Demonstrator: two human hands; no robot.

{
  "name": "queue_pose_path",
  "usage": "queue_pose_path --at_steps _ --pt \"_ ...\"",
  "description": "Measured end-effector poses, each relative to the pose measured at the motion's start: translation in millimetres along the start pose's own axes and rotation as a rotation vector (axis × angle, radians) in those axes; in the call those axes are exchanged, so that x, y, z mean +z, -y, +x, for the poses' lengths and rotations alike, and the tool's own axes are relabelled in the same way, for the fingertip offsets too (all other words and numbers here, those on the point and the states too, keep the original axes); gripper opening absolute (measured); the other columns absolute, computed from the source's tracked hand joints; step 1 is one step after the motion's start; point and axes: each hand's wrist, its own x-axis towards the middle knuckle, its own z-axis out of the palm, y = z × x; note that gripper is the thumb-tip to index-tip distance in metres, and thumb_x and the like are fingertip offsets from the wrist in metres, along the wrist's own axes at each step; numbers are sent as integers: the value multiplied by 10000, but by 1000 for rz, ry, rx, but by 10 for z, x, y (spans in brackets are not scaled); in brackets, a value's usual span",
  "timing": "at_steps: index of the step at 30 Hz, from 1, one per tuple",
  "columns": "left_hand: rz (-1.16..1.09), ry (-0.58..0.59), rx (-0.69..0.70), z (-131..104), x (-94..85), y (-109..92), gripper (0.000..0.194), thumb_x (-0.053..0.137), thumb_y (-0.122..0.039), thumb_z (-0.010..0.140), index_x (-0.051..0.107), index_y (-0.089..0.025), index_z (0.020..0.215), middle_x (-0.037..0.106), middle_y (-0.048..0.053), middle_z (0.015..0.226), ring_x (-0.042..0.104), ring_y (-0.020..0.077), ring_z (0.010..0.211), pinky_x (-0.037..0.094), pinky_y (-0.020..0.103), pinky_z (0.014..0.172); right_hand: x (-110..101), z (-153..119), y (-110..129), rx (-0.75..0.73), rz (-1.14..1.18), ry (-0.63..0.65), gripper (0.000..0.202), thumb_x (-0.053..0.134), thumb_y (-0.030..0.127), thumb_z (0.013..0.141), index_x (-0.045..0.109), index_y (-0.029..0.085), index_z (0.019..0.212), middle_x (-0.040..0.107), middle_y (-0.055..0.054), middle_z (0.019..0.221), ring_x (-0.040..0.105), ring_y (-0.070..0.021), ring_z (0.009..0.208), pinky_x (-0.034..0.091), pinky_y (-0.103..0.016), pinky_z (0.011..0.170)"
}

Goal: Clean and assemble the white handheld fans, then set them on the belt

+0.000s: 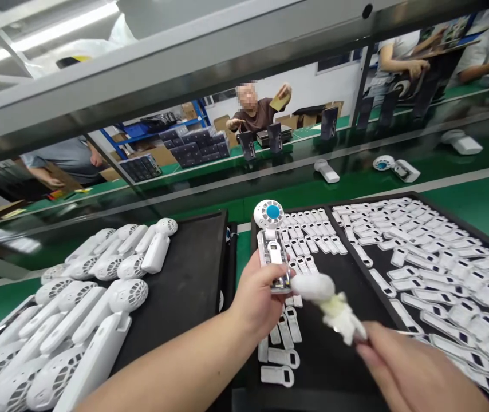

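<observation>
white fan [271, 246] gripped by left hand [257, 292], right hand [393, 357] pinching blurred item [334, 309], tray edge [224, 232] (black) nearby

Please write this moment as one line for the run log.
left hand: holds opened fan | right hand: holds blurred white item | left tray: white fans | right trays: small white parts

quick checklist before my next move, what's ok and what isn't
1. White plastic fan with blue centre held in the left hand: ok
2. Fan head above its handle: ok
3. Handle closed up: not ok, inner parts show
4. Blurred white and pale-yellow object held in the right hand: ok
5. That object apart from the handle: cannot tell, blurred
6. Flat white pieces with dark windows within reach: looks ok
</observation>
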Motion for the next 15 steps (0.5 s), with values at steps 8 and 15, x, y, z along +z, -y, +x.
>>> queue_pose_path --at_steps 8,15 --pt "312 -158 162 669 -39 -513 558 550 -104 663 512 -158 1217 626 68 915 665 211 848 555 348 726 -258 41 -1247 454 -273 263 306 397 362 1001 590 244 796 657 -73 613 627 -237 493 393 -349 476" --pt "1177 -384 573 687 -966 -1450 802 798 -248 641 475 -146 1368 389 95 1582 45 415 1530 188 517 1203 -176 672 -812 205 -315 349 422 413 105 939 553 36 1332 593 -249 1322 560 -371 1199 434 -492 1001"
